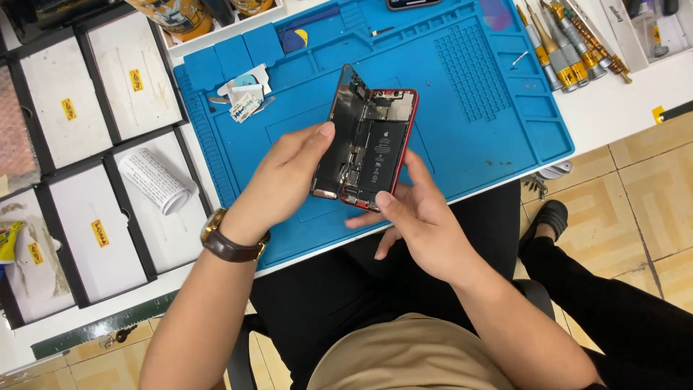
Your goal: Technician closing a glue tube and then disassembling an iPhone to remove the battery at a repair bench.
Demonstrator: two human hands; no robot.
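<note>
1. Head view, lower part of the frame: the person's lap and 2 forearms are seen rising toward the centre, with a brown-strapped wristwatch [229,240] worn on the left wrist.

2. The left hand [281,180] is closed around the lifted screen panel [338,133] of an opened phone, thumb laid along its edge near the centre of the frame. The panel is held tilted up from the body like a book cover.

3. The right hand [419,217] is closed on the red phone body [379,148], with the thumb pressed at its lower corner and the fingers cupped beneath. The phone is held just above the blue work mat [491,123], at the centre of the frame.

4. The opened phone is judged light and stiff but fragile: the battery and small boards are exposed, and the 2 halves are probably joined by thin ribbon cables, which cannot be made out. It is best gripped by the frame edges only, with the screen kept from being swung wide.

5. On the mat, upper left of centre, a small pile of paper scraps and picks [244,94] is seen.

6. Left of the frame, black-rimmed white trays [130,72] are laid out, 1 holding a rolled printed sheet [157,180].

7. Upper right, a row of metal screwdrivers [570,43] is laid beside the mat.
</note>
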